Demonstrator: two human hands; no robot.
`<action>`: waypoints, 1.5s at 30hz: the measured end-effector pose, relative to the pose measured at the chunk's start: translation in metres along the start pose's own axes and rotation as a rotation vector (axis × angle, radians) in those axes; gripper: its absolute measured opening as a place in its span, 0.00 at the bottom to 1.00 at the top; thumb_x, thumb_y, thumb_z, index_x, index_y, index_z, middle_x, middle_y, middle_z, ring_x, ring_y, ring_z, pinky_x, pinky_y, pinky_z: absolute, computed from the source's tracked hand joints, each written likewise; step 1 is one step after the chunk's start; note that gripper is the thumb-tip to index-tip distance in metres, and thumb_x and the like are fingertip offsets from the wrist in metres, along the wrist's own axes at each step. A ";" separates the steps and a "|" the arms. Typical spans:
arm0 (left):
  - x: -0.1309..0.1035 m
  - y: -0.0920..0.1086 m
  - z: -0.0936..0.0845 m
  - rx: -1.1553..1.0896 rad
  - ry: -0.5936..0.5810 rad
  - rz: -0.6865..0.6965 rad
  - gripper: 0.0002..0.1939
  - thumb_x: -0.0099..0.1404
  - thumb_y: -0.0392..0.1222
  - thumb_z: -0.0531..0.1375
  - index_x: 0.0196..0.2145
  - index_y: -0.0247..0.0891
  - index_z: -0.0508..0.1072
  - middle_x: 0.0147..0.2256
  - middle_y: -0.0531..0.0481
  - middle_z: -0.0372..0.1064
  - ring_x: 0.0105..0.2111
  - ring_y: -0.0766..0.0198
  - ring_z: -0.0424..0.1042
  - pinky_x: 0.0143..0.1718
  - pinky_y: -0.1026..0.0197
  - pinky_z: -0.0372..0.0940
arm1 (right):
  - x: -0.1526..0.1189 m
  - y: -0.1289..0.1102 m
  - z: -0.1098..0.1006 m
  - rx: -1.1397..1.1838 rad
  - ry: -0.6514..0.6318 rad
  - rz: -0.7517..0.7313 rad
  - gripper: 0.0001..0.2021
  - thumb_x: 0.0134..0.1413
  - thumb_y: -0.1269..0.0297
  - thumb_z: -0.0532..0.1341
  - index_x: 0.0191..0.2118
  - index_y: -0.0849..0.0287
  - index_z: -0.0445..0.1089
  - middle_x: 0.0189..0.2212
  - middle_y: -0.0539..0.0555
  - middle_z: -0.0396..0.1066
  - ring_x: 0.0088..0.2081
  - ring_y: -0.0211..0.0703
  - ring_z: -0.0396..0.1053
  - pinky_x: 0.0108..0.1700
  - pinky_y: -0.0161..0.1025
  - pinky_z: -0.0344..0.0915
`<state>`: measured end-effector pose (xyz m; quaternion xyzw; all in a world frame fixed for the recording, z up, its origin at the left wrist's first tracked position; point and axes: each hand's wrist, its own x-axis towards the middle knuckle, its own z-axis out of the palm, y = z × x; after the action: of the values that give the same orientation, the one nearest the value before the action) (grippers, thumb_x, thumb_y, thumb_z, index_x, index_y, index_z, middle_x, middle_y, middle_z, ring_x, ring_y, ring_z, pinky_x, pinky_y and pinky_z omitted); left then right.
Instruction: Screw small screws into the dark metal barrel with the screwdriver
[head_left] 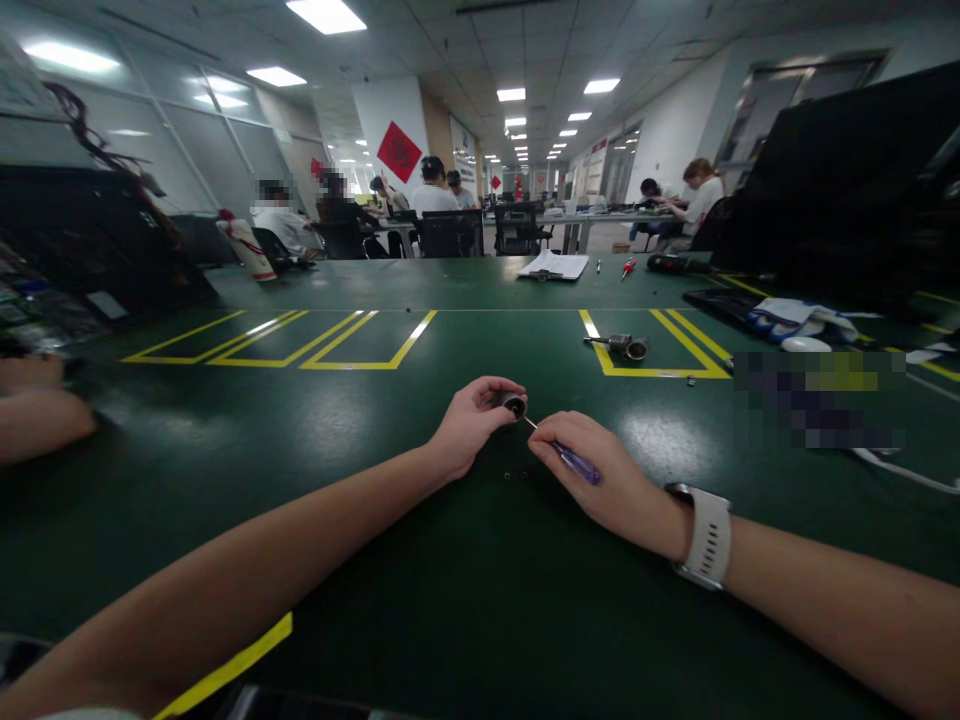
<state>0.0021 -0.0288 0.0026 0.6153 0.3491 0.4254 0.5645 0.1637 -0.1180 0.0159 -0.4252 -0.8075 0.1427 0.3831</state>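
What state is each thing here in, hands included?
Left hand: holding the round metal part
Round metal part: held, hollow end showing
Right hand: gripping the purple-handled screwdriver
Purple-handled screwdriver: pointing toward the part; contact unclear
Second metal part: lying unheld
Clipboard with paper: lying flat
Wristwatch: worn
Ceiling lights: lit

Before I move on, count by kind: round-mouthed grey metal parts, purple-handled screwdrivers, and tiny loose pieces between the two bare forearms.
Round-mouthed grey metal parts: 2, one in the left hand, one on the green table
Purple-handled screwdriver: 1, in the right hand
Tiny loose pieces: 2
Total: 5
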 end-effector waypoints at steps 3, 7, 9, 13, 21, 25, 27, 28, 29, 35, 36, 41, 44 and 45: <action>0.000 -0.001 0.000 0.004 0.009 0.013 0.15 0.48 0.29 0.60 0.36 0.35 0.70 0.40 0.46 0.72 0.45 0.59 0.70 0.49 0.51 0.63 | 0.001 0.000 0.001 -0.019 -0.012 0.005 0.06 0.59 0.69 0.53 0.35 0.58 0.67 0.34 0.55 0.69 0.37 0.43 0.67 0.40 0.42 0.65; 0.000 -0.001 0.001 0.020 0.034 0.014 0.13 0.48 0.30 0.61 0.35 0.35 0.70 0.39 0.46 0.72 0.42 0.59 0.71 0.46 0.51 0.65 | 0.001 -0.001 0.002 -0.021 -0.025 -0.017 0.06 0.59 0.69 0.53 0.36 0.58 0.67 0.35 0.55 0.70 0.38 0.43 0.67 0.41 0.42 0.65; -0.001 -0.001 0.002 0.024 0.046 0.017 0.12 0.48 0.31 0.61 0.34 0.34 0.70 0.37 0.46 0.72 0.41 0.60 0.71 0.46 0.51 0.65 | 0.001 -0.001 0.002 -0.017 -0.020 -0.018 0.06 0.59 0.69 0.53 0.36 0.59 0.67 0.35 0.55 0.70 0.38 0.43 0.67 0.42 0.43 0.65; -0.002 -0.001 0.004 0.015 0.067 0.015 0.11 0.48 0.31 0.61 0.33 0.34 0.70 0.36 0.47 0.72 0.41 0.59 0.71 0.46 0.52 0.65 | 0.000 -0.003 0.000 -0.034 -0.007 -0.022 0.06 0.59 0.69 0.53 0.35 0.59 0.67 0.34 0.56 0.70 0.37 0.43 0.67 0.41 0.43 0.65; 0.001 -0.001 0.004 0.010 0.063 -0.012 0.12 0.48 0.31 0.61 0.33 0.34 0.70 0.39 0.46 0.72 0.41 0.59 0.71 0.45 0.51 0.66 | -0.001 -0.004 0.000 -0.122 -0.055 -0.026 0.06 0.58 0.71 0.53 0.37 0.60 0.68 0.36 0.57 0.71 0.38 0.44 0.67 0.41 0.44 0.65; 0.001 -0.001 0.005 -0.003 0.069 -0.025 0.11 0.48 0.31 0.61 0.33 0.34 0.71 0.37 0.46 0.73 0.40 0.59 0.72 0.45 0.51 0.66 | -0.002 -0.003 0.000 -0.142 -0.058 -0.039 0.07 0.58 0.70 0.54 0.38 0.60 0.68 0.37 0.56 0.71 0.38 0.44 0.67 0.42 0.44 0.64; 0.001 -0.001 0.006 -0.011 0.070 -0.024 0.12 0.48 0.30 0.61 0.33 0.34 0.71 0.36 0.46 0.73 0.40 0.59 0.71 0.45 0.52 0.65 | -0.002 -0.004 0.000 -0.159 -0.057 -0.046 0.07 0.58 0.71 0.54 0.38 0.61 0.69 0.36 0.56 0.71 0.38 0.43 0.67 0.41 0.43 0.64; 0.001 -0.001 0.006 -0.017 0.073 -0.021 0.12 0.47 0.30 0.61 0.33 0.34 0.71 0.36 0.47 0.73 0.40 0.59 0.71 0.45 0.52 0.65 | -0.002 -0.005 0.000 -0.172 -0.056 -0.050 0.07 0.58 0.71 0.54 0.38 0.61 0.69 0.36 0.56 0.71 0.38 0.43 0.67 0.41 0.43 0.64; 0.001 0.000 0.006 -0.024 0.077 -0.018 0.12 0.48 0.30 0.61 0.33 0.34 0.71 0.36 0.47 0.73 0.41 0.59 0.71 0.45 0.52 0.65 | -0.002 -0.005 -0.001 -0.188 -0.055 -0.054 0.07 0.58 0.71 0.54 0.38 0.62 0.69 0.36 0.56 0.71 0.38 0.43 0.67 0.41 0.43 0.63; -0.001 0.002 0.009 -0.023 0.074 -0.005 0.10 0.49 0.31 0.60 0.33 0.34 0.71 0.37 0.47 0.72 0.41 0.58 0.72 0.44 0.52 0.66 | -0.003 -0.006 -0.001 -0.292 -0.030 -0.090 0.07 0.57 0.71 0.55 0.37 0.61 0.70 0.36 0.55 0.72 0.42 0.44 0.66 0.47 0.45 0.61; -0.001 0.002 0.009 -0.017 0.074 -0.002 0.10 0.49 0.30 0.60 0.33 0.34 0.71 0.37 0.47 0.72 0.40 0.58 0.72 0.44 0.52 0.66 | -0.003 -0.006 0.000 -0.301 -0.027 -0.095 0.07 0.57 0.71 0.55 0.37 0.61 0.70 0.36 0.55 0.72 0.42 0.44 0.65 0.47 0.45 0.61; 0.000 0.000 0.008 0.013 0.068 0.005 0.11 0.49 0.30 0.61 0.33 0.34 0.72 0.36 0.47 0.73 0.40 0.58 0.72 0.44 0.52 0.65 | -0.004 -0.005 0.000 -0.302 -0.009 -0.098 0.07 0.56 0.71 0.55 0.37 0.61 0.71 0.37 0.55 0.72 0.44 0.44 0.65 0.49 0.45 0.59; 0.001 -0.001 0.008 0.011 0.075 0.005 0.09 0.50 0.32 0.61 0.33 0.34 0.72 0.36 0.47 0.73 0.39 0.59 0.72 0.44 0.52 0.66 | -0.003 -0.006 -0.001 -0.304 0.016 -0.114 0.07 0.56 0.71 0.55 0.37 0.60 0.71 0.36 0.54 0.73 0.44 0.44 0.66 0.50 0.45 0.59; 0.001 -0.001 0.008 0.010 0.073 0.004 0.09 0.51 0.33 0.61 0.33 0.34 0.72 0.36 0.46 0.73 0.39 0.59 0.72 0.43 0.52 0.66 | -0.003 -0.006 -0.001 -0.308 0.021 -0.118 0.07 0.56 0.71 0.55 0.37 0.60 0.71 0.36 0.54 0.73 0.44 0.44 0.66 0.50 0.45 0.58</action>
<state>0.0099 -0.0308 0.0021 0.6028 0.3703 0.4472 0.5473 0.1618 -0.1238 0.0179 -0.4320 -0.8394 -0.0100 0.3295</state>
